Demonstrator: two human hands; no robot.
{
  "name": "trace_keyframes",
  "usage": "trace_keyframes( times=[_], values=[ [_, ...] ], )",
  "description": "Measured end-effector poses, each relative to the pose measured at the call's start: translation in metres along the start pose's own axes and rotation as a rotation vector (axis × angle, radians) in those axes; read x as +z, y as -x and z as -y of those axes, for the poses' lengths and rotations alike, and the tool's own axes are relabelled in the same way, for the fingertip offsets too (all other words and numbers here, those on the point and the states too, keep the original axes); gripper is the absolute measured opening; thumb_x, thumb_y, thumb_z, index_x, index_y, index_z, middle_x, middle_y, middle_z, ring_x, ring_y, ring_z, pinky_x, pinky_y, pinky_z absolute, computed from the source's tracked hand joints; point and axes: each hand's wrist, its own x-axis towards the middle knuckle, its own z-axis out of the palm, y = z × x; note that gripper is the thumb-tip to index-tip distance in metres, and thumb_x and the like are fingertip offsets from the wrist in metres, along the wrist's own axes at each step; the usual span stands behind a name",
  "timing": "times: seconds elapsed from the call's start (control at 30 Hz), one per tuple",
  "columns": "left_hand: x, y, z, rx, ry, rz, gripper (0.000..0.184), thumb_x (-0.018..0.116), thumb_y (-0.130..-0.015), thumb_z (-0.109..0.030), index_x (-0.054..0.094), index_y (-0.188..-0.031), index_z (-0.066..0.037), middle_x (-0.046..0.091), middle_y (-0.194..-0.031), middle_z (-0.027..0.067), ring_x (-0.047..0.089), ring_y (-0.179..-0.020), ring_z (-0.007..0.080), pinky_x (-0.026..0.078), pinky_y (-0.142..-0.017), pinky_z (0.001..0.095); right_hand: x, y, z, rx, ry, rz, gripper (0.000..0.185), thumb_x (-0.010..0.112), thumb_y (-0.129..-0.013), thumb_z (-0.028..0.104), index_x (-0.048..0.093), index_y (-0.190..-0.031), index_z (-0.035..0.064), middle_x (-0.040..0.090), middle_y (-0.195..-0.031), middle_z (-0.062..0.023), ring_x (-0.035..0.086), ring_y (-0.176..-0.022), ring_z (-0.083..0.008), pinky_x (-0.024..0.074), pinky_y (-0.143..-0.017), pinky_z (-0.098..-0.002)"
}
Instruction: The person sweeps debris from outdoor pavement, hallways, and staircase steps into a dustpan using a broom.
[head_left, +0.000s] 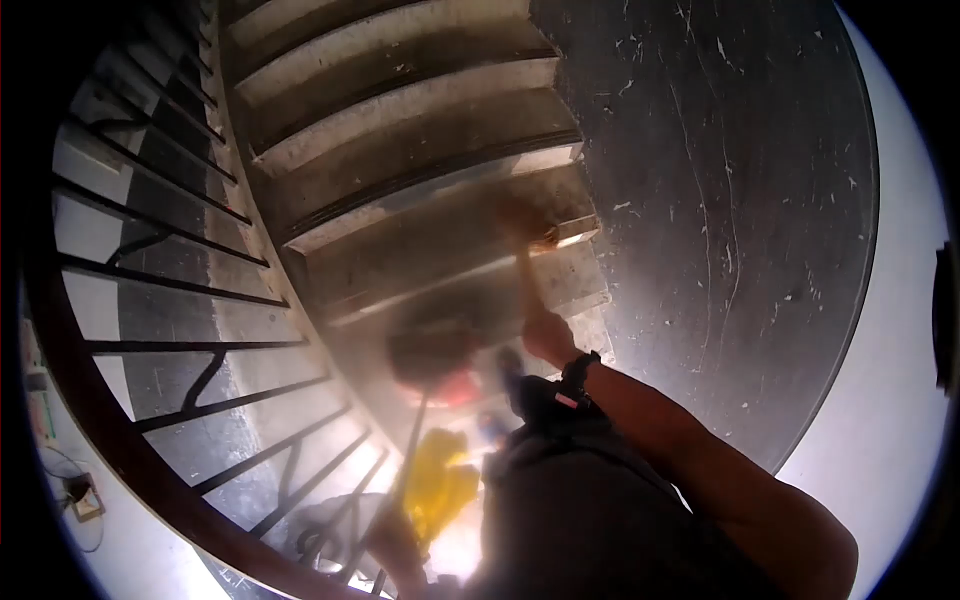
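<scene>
My right hand (550,336), with a dark watch on the wrist, is closed around the light handle of a brush (529,275). The brush's blurred head is against a stair step, near the wall side. My left hand (396,545), low in view by the railing, is wrapped round a thin stick (411,440) that runs up to a blurred dark and red thing (440,370) on the stairs; its kind is unclear. Beside that hand hangs a crumpled yellow sheet or bag (440,485); whether the hand also holds it is hard to see.
Curved, dusty concrete steps (420,130) rise ahead. On the left runs a metal railing (190,345) with a dark handrail (95,410). A scuffed dark wall panel (720,200) borders the right. Part of a shoe (510,362) shows below me. Glare washes out the bottom.
</scene>
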Motion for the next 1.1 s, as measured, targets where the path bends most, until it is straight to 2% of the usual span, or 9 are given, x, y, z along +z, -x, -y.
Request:
trace_keyframes(
  times=[0.03, 0.17, 0.23, 0.37, 0.67, 0.7, 0.83, 0.9, 1.1],
  values=[
    [0.003, -0.006, -0.004, 0.007, -0.037, -0.008, 0.021, 0.055, -0.086, 0.003, 0.068, -0.101, 0.007, 0.062, -0.08, 0.0, 0.048, -0.07, 0.0061, 0.039, -0.061, 0.0216, -0.006, 0.003, 0.001, -0.211, 0.258, 0.144, 0.024, 0.06, -0.077, 0.015, 0.067, -0.095, -0.0002, 0.066, -0.083, -0.0247, 0.066, -0.077, -0.0405, 0.0538, -0.069, -0.0518],
    [0.009, -0.024, -0.057, 0.005, -0.117, 0.021, 0.021, 0.053, -0.085, 0.003, 0.069, -0.098, 0.007, 0.062, -0.08, -0.0004, 0.047, -0.069, 0.006, 0.039, -0.06, 0.0215, -0.026, 0.007, 0.035, 0.012, -0.027, 0.209, 0.027, 0.058, -0.083, 0.02, 0.069, -0.102, 0.0051, 0.067, -0.101, -0.0212, 0.067, -0.082, -0.0413, 0.0545, -0.074, -0.0496],
    [0.022, -0.036, -0.037, -0.021, -0.14, 0.022, 0.023, 0.053, -0.081, 0.005, 0.069, -0.098, 0.006, 0.059, -0.076, -0.0021, 0.047, -0.068, 0.0063, 0.04, -0.061, 0.0217, -0.05, 0.008, 0.06, -0.018, 0.023, 0.316, 0.028, 0.059, -0.085, 0.026, 0.069, -0.103, 0.0072, 0.068, -0.096, -0.0197, 0.067, -0.083, -0.0406, 0.0544, -0.073, -0.0493],
    [0.035, -0.059, -0.063, 0.058, -0.029, -0.019, 0.027, 0.053, -0.079, 0.008, 0.07, -0.099, 0.005, 0.052, -0.072, -0.0049, 0.043, -0.066, 0.0049, 0.037, -0.061, 0.0201, -0.05, 0.012, 0.091, 0.004, -0.209, 0.247, 0.052, 0.06, -0.081, 0.014, 0.047, -0.131, 0.0085, 0.069, -0.084, -0.0194, 0.066, -0.074, -0.0395, 0.0523, -0.067, -0.0501],
    [0.037, -0.094, -0.095, -0.022, 0.045, -0.082, 0.029, 0.054, -0.079, 0.007, 0.071, -0.103, 0.006, 0.048, -0.07, -0.0061, 0.04, -0.064, 0.004, 0.035, -0.058, 0.0201, -0.148, 0.022, 0.127, -0.225, -0.202, 0.472, 0.082, 0.063, -0.089, 0.026, 0.014, -0.155, 0.0211, 0.066, -0.107, -0.0222, 0.066, -0.081, -0.0386, 0.0535, -0.069, -0.0481],
    [0.035, -0.095, -0.095, -0.008, 0.066, -0.079, 0.029, 0.054, -0.08, 0.007, 0.071, -0.103, 0.005, 0.047, -0.07, -0.0066, 0.04, -0.064, 0.0037, 0.034, -0.058, 0.0199, -0.144, 0.016, 0.112, -0.435, -0.157, 0.396, 0.074, 0.061, -0.091, 0.027, 0.022, -0.153, 0.0202, 0.066, -0.111, -0.0194, 0.067, -0.083, -0.0382, 0.0542, -0.07, -0.0479],
    [0.027, -0.104, -0.094, -0.002, 0.153, -0.109, 0.029, 0.055, -0.08, 0.007, 0.071, -0.104, 0.005, 0.043, -0.068, -0.008, 0.038, -0.063, 0.0029, 0.033, -0.058, 0.0194, -0.174, -0.003, 0.102, -0.312, -0.09, 0.466, 0.054, 0.056, -0.093, 0.02, 0.039, -0.144, 0.0155, 0.066, -0.111, -0.0186, 0.066, -0.087, -0.0395, 0.054, -0.073, -0.0495],
    [0.025, -0.105, -0.094, -0.03, 0.168, -0.106, 0.029, 0.055, -0.08, 0.007, 0.071, -0.104, 0.005, 0.043, -0.067, -0.0083, 0.038, -0.063, 0.0026, 0.033, -0.057, 0.0194, -0.16, -0.024, 0.097, -0.163, -0.181, 0.354, 0.037, 0.056, -0.09, 0.02, 0.057, -0.125, 0.0092, 0.068, -0.094, -0.0207, 0.065, -0.085, -0.042, 0.0516, -0.076, -0.0521],
    [0.022, -0.118, -0.093, -0.025, 0.084, -0.093, 0.028, 0.057, -0.08, 0.004, 0.071, -0.104, 0.004, 0.049, -0.067, -0.0063, 0.041, -0.061, 0.0033, 0.035, -0.056, 0.0196, -0.065, -0.14, 0.091, -0.352, 0.103, 0.242, 0.053, 0.059, -0.085, 0.022, 0.049, -0.135, 0.0088, 0.067, -0.09, -0.0228, 0.064, -0.081, -0.0427, 0.0508, -0.07, -0.0533]
  ],
)
